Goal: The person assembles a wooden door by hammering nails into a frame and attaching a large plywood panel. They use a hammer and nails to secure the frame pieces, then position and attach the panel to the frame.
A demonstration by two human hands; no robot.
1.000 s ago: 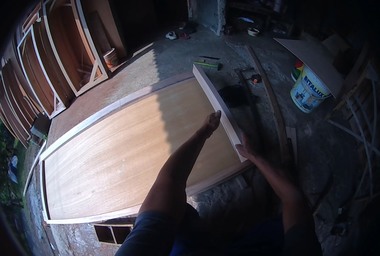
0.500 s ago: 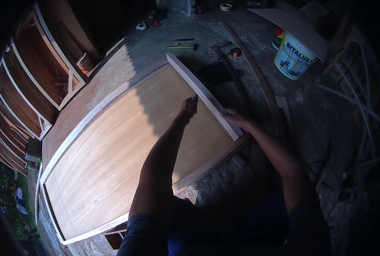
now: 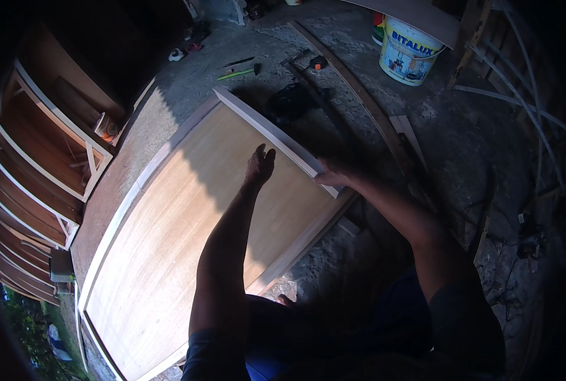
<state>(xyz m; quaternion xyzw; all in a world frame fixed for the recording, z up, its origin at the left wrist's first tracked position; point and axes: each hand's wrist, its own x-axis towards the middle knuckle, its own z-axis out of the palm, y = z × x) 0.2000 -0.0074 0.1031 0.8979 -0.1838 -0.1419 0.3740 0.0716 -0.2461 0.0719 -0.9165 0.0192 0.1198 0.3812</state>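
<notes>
Two bare hands are out in front of you, and only one is on the pale wooden strip now. Your left hand has let go of it and come back a little, so it hangs over the shady part of the big wooden panel. Its fingers look loose and partly open, and they hold nothing. Your right hand is at the near end of the strip, with its fingers touching the wood. It is too dark there for me to tell how far they bend or if they pinch hard. The strip lies across the end of the panel on your right, about where it was a second ago. To me, that means it can sit there with just one hand on it, and your left hand is free. Past the strip, a hammer with a green handle lies on the floor. To the right of it are a small orange and black thing and a long brown board. A white bucket stands farther over, under a thin flat sheet.
</notes>
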